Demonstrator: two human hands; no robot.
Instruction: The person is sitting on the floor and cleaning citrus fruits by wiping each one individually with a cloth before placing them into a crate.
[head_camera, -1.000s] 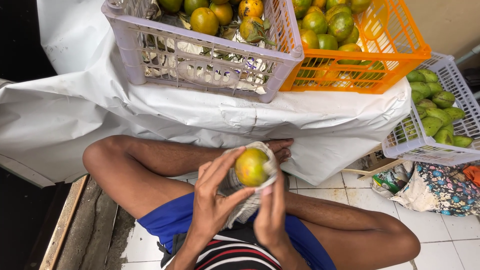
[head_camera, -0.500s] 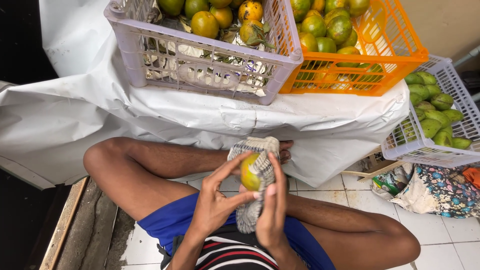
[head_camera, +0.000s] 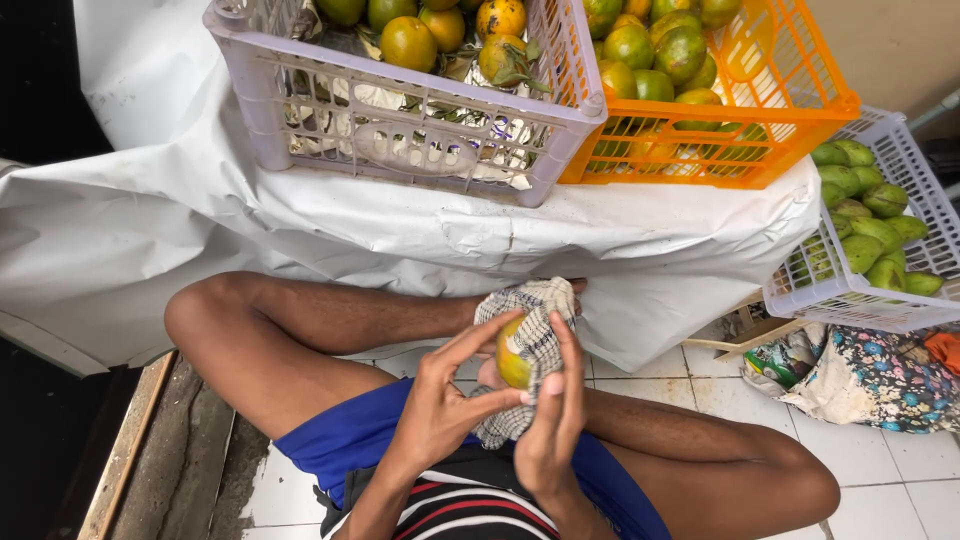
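Note:
I sit cross-legged on a tiled floor. A yellow-green orange (head_camera: 512, 355) is held over my lap, mostly wrapped in a checked grey-white cloth (head_camera: 530, 325). My left hand (head_camera: 445, 400) grips the fruit from the left with thumb and fingers spread around it. From the right, my right hand (head_camera: 553, 425) presses the cloth over the fruit's top and side. Only a narrow slice of the orange shows between cloth and fingers.
A lilac crate (head_camera: 400, 120) of oranges and leaves and an orange crate (head_camera: 800, 110) of greenish oranges stand on a white plastic sheet (head_camera: 640, 235) ahead. A white basket (head_camera: 900, 300) of green fruit sits at right, above a floral cloth bag (head_camera: 880, 375).
The cloth has been drawn up over the orange, which was mostly bare a second ago. Both hands shifted slightly right and turned the fruit inside the cloth.

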